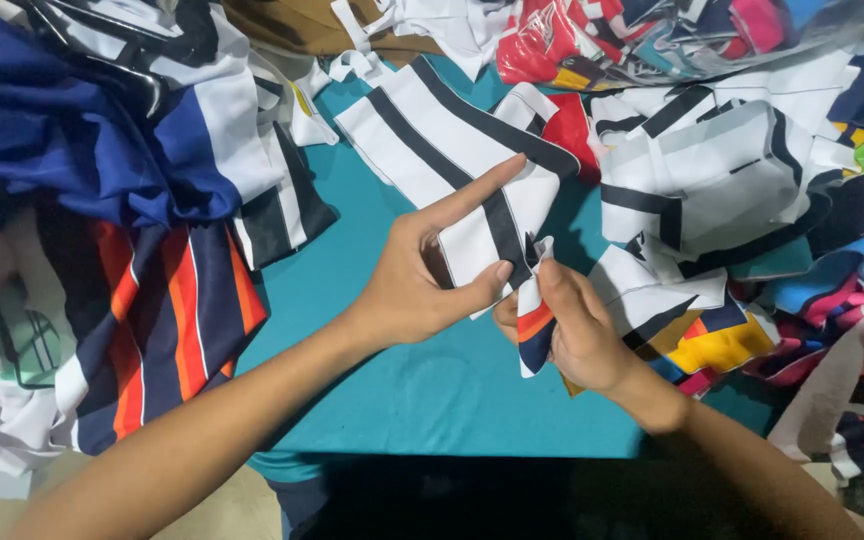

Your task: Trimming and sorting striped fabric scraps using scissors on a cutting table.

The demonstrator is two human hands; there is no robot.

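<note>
My left hand [422,275] pinches a white fabric piece with black stripes [452,150] between thumb and fingers, its index finger stretched out along the cloth. My right hand [572,325] grips a small folded scrap with white, orange and navy bands [534,330], held against the lower corner of the striped piece. Both hands meet above a teal table surface [402,380]. The striped piece trails away to the upper left across the table.
A heap of navy, orange and white striped fabric [152,300] lies at left. Black-and-white cut pieces [712,170] and multicoloured scraps [722,340] pile at right. A clear bag of colourful cloth [652,40] sits at the top. The table's front edge [452,452] runs below my forearms.
</note>
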